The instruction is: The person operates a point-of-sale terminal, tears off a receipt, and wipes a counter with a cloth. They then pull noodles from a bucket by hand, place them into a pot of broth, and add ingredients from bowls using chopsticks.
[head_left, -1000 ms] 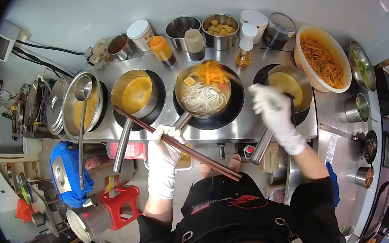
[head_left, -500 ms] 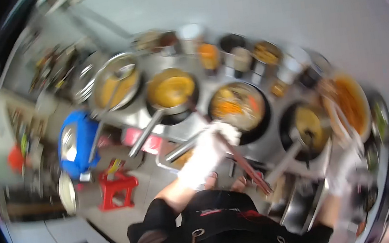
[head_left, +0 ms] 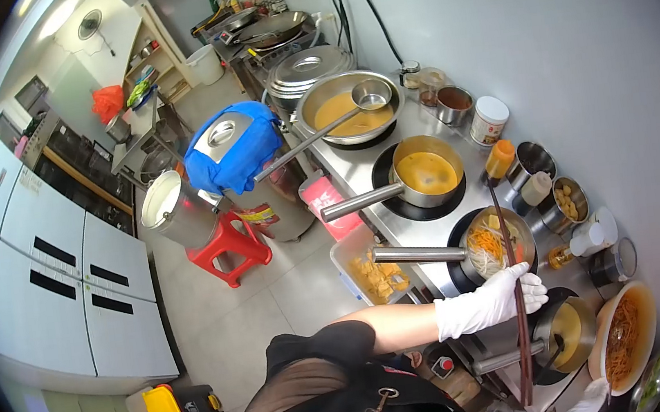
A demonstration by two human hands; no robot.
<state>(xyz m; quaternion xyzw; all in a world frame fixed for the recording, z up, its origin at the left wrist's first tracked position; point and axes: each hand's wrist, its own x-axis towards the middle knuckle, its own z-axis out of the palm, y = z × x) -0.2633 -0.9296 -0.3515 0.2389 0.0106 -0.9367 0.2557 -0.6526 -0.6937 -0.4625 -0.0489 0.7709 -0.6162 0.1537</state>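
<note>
My left hand (head_left: 494, 301), in a white glove, is closed around a pair of long brown chopsticks (head_left: 524, 347). They cross the saucepan (head_left: 523, 219) holding orange shreds, pale strands and other pieces, with their lower ends over the stove's front edge. My right hand (head_left: 586, 403), also gloved, is partly cut off at the bottom right. It is beside the rim of a large bowl (head_left: 648, 332) of orange-brown shreds (head_left: 622, 339), and its fingers are mostly hidden. Between my hands stands a saucepan (head_left: 583, 331) of yellowish liquid with a dark utensil in it.
Farther along the counter are a saucepan (head_left: 452, 160) of yellow liquid and a wide pan (head_left: 310, 109) with a ladle (head_left: 370, 96). Jars, bottles and tins line the wall, including an orange-capped bottle (head_left: 500, 159). A red stool (head_left: 228, 251) and blue-covered container (head_left: 236, 147) stand on the floor.
The view has swung left and sharpened, bringing the room and cabinets into sight. My left hand still holds the chopsticks. My right hand now sits lower, at the frame's bottom edge.
</note>
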